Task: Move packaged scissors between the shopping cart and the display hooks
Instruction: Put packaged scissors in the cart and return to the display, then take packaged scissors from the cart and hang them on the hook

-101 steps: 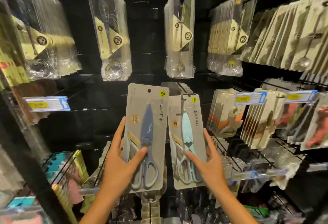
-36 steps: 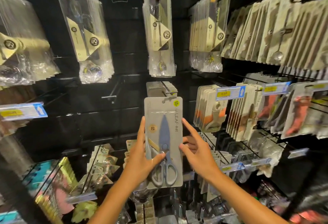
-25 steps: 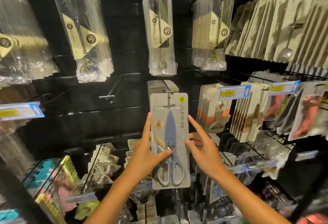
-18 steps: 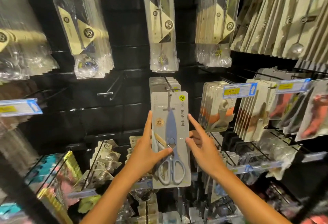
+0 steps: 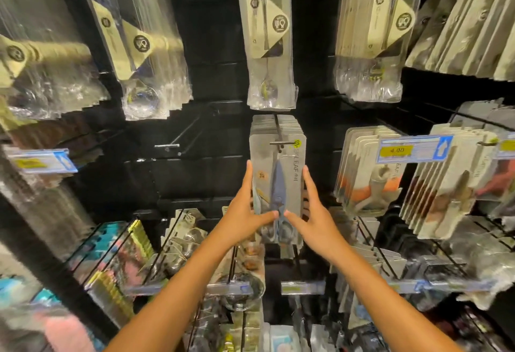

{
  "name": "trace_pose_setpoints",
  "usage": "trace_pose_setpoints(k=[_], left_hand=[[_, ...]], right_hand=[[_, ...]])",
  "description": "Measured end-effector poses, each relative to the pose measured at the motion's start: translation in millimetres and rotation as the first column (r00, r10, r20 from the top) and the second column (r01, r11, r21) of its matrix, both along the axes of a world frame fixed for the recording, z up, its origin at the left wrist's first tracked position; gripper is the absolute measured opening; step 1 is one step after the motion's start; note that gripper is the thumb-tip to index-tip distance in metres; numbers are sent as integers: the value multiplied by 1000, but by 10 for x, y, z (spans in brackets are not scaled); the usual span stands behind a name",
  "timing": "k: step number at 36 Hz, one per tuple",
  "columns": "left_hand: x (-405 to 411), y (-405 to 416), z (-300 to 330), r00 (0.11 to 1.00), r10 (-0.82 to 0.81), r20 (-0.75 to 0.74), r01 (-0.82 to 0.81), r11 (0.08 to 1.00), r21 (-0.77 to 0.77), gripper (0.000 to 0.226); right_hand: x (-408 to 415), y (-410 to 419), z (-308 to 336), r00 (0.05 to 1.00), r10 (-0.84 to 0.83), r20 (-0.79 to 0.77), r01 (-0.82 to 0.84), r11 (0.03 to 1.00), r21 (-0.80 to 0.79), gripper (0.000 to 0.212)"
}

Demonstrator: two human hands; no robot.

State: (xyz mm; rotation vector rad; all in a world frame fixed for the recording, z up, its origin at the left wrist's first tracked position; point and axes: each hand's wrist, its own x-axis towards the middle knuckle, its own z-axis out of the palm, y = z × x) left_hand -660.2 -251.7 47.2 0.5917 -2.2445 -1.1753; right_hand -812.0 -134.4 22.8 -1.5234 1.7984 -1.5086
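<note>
Both hands steady a packaged scissors card hanging on a display hook at the centre of the frame.

Nearest, two bare forearms rise from the bottom edge. The left hand (image 5: 242,213) holds the scissors package (image 5: 278,181) along its left edge, thumb across the front; the right hand (image 5: 315,216) mirrors it, fingers straight. The card seems to sit on the hook (image 5: 281,143), though blur obscures this. Behind, a price tag (image 5: 412,149) hangs at right, and clear utensil packs (image 5: 269,36) above.
</note>
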Motion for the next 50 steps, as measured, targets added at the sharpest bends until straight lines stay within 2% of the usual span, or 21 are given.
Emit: trace_pose_setpoints(k=[7,12,15,18,23,26,32,37,44,50], left_hand=[[-97,-73,-17,981,180,70,-174,981,-80,120],[71,-29,-179,949,282,143,-257,951,-172,101],[306,3,-355,925,321,202,-264,927,-266,92],[617,56,-502,911,358,205,-274,897,-348,81],[1372,260,-691,877,413,244,-274,849,-451,71],[1914,378,-816,853,451,262,-274,815,-510,69],[3089,650,-1095,759,567,321,-318,753,-577,61],[4118,999,-1310,660,674,332,-406,692,-597,58],[5701,1623,-1785,459,792,402,-591,610,-528,55],[6838,2209,-2291,274,819,504,-715,524,-463,56]], right_hand=[[-87,-229,-141,995,-103,1,103,993,-50,101],[-55,-192,-362,976,-218,-1,218,975,-38,83],[61,-57,-460,965,-257,-60,247,958,-144,71],[243,16,-566,953,-192,-233,142,966,-215,61],[712,-65,-806,949,138,-282,-153,988,-32,51],[1077,-157,-888,886,318,-337,-308,948,83,45],[1951,-359,-981,718,547,-429,-474,837,273,48],[2905,-422,-1015,602,628,-493,-564,772,294,46],[4422,-496,-1249,340,747,-571,-674,617,406,56],[5558,-499,-1623,158,832,-532,-677,483,556,56]])
